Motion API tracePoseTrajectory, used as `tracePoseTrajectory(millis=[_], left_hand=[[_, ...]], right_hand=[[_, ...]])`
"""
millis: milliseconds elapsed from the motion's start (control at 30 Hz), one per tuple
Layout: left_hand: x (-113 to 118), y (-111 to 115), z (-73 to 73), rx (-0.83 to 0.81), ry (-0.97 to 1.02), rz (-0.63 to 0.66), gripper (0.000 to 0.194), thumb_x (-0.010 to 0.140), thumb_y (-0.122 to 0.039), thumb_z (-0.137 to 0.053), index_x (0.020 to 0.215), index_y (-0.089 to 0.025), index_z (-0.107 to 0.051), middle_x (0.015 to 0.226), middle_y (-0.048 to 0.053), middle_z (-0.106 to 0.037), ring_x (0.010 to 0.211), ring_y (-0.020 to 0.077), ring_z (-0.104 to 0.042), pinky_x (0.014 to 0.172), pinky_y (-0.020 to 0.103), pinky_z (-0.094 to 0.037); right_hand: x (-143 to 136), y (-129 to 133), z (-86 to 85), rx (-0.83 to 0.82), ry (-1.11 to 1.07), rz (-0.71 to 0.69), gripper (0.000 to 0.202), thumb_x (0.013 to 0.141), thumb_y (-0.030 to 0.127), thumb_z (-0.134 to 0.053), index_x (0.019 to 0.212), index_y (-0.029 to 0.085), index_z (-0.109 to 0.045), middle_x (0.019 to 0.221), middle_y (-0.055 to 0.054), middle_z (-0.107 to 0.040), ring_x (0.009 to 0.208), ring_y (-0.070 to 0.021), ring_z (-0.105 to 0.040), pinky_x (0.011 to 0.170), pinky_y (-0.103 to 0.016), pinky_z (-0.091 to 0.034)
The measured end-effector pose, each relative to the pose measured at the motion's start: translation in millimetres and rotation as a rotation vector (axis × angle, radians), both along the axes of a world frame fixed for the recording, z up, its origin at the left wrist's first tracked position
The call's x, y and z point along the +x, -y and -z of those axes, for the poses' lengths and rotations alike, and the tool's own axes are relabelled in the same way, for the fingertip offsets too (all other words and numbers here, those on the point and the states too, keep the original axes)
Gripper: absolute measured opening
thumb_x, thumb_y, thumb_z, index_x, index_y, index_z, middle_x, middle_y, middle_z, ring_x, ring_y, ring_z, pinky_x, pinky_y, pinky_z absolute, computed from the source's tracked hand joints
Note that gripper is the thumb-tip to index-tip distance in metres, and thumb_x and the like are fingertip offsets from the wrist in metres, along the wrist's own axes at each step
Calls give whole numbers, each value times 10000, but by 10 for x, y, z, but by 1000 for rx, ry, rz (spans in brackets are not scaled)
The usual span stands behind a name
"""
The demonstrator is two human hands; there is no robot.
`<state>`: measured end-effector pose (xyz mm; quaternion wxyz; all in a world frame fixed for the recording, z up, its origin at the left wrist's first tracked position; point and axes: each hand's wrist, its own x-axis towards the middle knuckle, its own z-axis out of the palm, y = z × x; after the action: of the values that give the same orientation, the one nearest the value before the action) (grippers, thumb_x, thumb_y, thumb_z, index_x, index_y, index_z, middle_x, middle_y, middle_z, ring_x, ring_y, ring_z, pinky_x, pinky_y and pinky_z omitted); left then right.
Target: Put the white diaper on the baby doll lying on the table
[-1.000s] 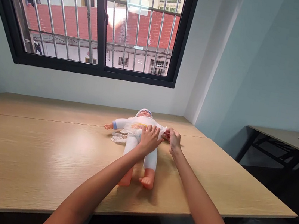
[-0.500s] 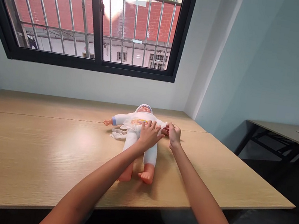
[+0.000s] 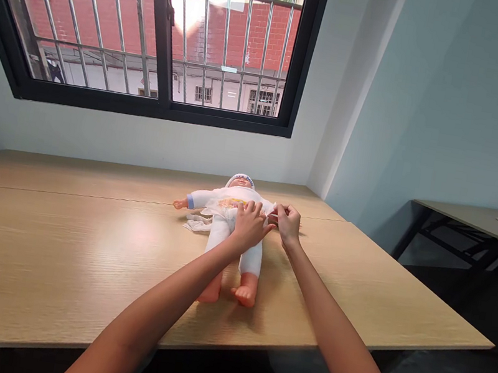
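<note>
— Where's the doll lying?

— On its back on the worktop, toward the far edge, feet nearest us, head at the window; long axis runs near to far.

— And the hands?

— Left hand rests flat on its middle, fingers spread. Right hand, just beside, pinches the doll's sleeve shut.

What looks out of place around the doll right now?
Only a crumpled white cloth, bunched on the table under the doll. The left hand rests on its belly; the right hand pinches its sleeve.
</note>
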<state>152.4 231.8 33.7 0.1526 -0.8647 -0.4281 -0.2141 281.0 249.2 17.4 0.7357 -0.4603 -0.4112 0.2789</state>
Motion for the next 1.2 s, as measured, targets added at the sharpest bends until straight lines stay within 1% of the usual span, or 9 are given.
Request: tracePoseTrajectory(millis=[200,300,433,600,700,833,967,1067,1200], left_hand=[[9,33,13,66,-7,47,422,971,-420,-494,1297,-157,-543,1375,149,-561,1309,317,-445,1087,547,-353],[15,14,28,69,-11,63,476,977,-457,-469,1338,-150,-512,1466,138,-494,1388,302,-385,1151,582,-280],[12,-20,47,63,-12,76,515,973,-508,-448,1360,-177,-523,1514,116,-450,1437,319,-331,1162,641,-228],[3,-18,39,61,-35,111,444,985,-489,-439,1204,-167,-653,1332,132,-621,1427,313,-358,1175,650,-177],[5,-7,30,64,-64,144,439,990,-492,-430,1136,-162,-682,1211,128,-684,1415,307,-375,1170,644,-190],[19,-1,28,80,-75,133,425,990,-461,-447,1173,-142,-658,1178,140,-688,1346,316,-452,1159,624,-236],[39,-14,48,126,-71,155,422,984,-367,-488,1336,-142,-547,1328,154,-606,1342,300,-455,1165,584,-255],[48,-32,72,138,-66,202,389,992,-361,-471,1341,-204,-543,1430,127,-531,1389,301,-404,1153,603,-253],[51,-47,83,124,-81,221,304,999,-338,-449,1207,-202,-625,1263,122,-650,1290,291,-505,1106,587,-323]], right_hand=[[-3,45,-33,-18,31,12,192,677,378,-646,658,207,-563,581,16,-608,619,-170,-634,612,-278,-534],[-8,61,-42,-6,32,7,202,673,387,-642,656,202,-562,594,18,-616,635,-168,-640,627,-276,-536],[-3,50,-34,-7,16,8,192,668,382,-637,658,205,-560,593,21,-613,622,-165,-639,629,-276,-539],[15,15,-11,-24,19,22,181,666,376,-627,662,209,-557,574,25,-605,582,-157,-616,604,-273,-529],[25,-5,2,-30,34,21,184,667,377,-630,659,210,-554,568,25,-602,575,-153,-602,609,-274,-527],[35,-24,13,-30,37,24,190,670,381,-635,654,212,-550,569,28,-594,577,-151,-592,617,-277,-527],[33,-18,11,-38,39,20,186,668,378,-629,646,213,-548,582,22,-598,591,-153,-588,618,-276,-521],[31,-13,11,-38,59,31,194,669,389,-623,644,213,-546,594,13,-616,602,-157,-593,620,-273,-512],[41,-23,20,-45,70,47,202,677,403,-622,657,213,-557,593,8,-625,602,-164,-605,612,-273,-508]])
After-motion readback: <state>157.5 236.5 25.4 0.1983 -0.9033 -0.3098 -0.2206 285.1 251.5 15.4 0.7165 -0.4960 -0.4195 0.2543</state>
